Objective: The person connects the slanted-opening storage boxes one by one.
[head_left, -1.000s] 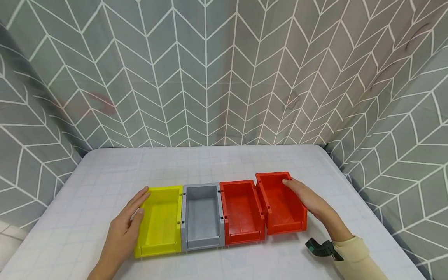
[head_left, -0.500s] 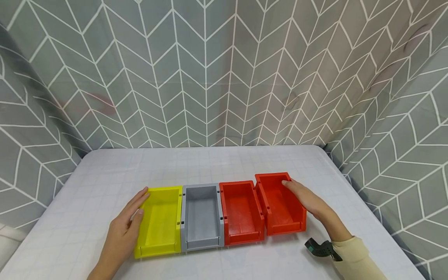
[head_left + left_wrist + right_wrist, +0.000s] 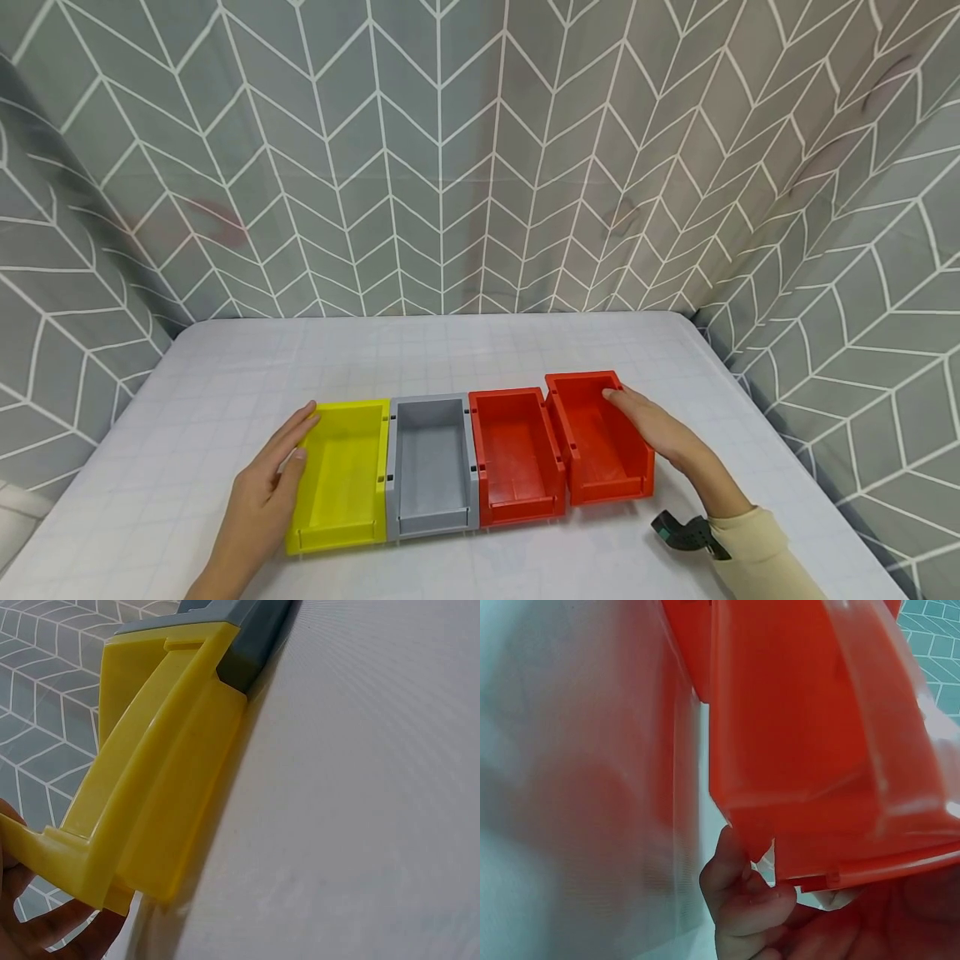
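Note:
Four-sided open-front storage bins stand side by side in the head view: a yellow bin [image 3: 339, 475], a grey bin [image 3: 432, 467] and a red bin [image 3: 517, 458], with a second red bin [image 3: 603, 442] at the right end. My left hand [image 3: 261, 496] holds the yellow bin's left wall, thumb at the rim; in the left wrist view its fingers [image 3: 56, 926] lie beneath the rim. My right hand [image 3: 660, 429] grips the end red bin's right wall, thumb inside. Curled fingers [image 3: 754, 907] show under that bin's edge in the right wrist view, where it stands off the table.
A white cloth covers the table [image 3: 450, 354]. Grey patterned curtains [image 3: 442, 167] rise behind it and along both sides. A black device [image 3: 690, 533] is strapped at my right wrist, by a beige sleeve [image 3: 765, 558].

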{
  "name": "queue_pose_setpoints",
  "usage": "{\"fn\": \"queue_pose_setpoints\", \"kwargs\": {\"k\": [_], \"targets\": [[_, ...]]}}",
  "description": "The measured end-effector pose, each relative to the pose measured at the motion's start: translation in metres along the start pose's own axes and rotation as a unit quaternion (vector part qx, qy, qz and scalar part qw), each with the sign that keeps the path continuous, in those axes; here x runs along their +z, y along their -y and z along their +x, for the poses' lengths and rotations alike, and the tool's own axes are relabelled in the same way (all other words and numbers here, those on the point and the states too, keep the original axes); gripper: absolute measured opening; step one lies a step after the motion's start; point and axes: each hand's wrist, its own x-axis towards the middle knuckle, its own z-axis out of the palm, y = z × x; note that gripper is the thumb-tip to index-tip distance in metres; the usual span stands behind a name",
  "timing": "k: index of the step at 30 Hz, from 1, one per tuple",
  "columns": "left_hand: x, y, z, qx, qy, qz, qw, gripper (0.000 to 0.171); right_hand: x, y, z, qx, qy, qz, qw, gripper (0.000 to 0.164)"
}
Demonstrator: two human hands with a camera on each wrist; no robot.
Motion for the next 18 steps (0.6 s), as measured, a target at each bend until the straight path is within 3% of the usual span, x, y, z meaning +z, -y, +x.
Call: {"fn": "queue_pose_setpoints", "kwargs": {"k": [4, 6, 8, 11, 12, 15, 18], "targets": [[0.0, 0.0, 0.0, -0.003, -0.001, -0.002, 1.0, 0.042, -0.002, -0.001, 0.001, -0.025, -0.019, -0.011, 0.999, 0.074], [0.001, 0.0, 0.0, -0.006, 0.0, -0.003, 1.0, 0.042, -0.003, -0.002, 0.001, -0.085, -0.064, -0.039, 0.994, 0.065], [0.001, 0.0, -0.001, -0.006, 0.0, -0.001, 1.0, 0.042, -0.003, 0.0, 0.0, -0.163, -0.12, -0.078, 0.976, 0.056], [0.001, 0.0, -0.001, -0.008, -0.001, -0.002, 1.0, 0.042, 0.002, 0.009, -0.004, -0.27, -0.176, -0.141, 0.936, 0.056], [0.001, 0.0, -0.002, -0.008, -0.001, -0.003, 1.0, 0.042, 0.006, 0.012, -0.006, -0.297, -0.175, -0.155, 0.926, 0.056], [0.0, 0.001, -0.001, -0.005, 0.0, -0.005, 1.0, 0.042, 0.017, 0.022, -0.01, -0.337, -0.14, -0.201, 0.909, 0.055], [0.0, 0.001, 0.0, -0.002, 0.001, -0.007, 1.0, 0.043, 0.025, 0.027, -0.012, -0.352, -0.115, -0.246, 0.896, 0.056]]}}
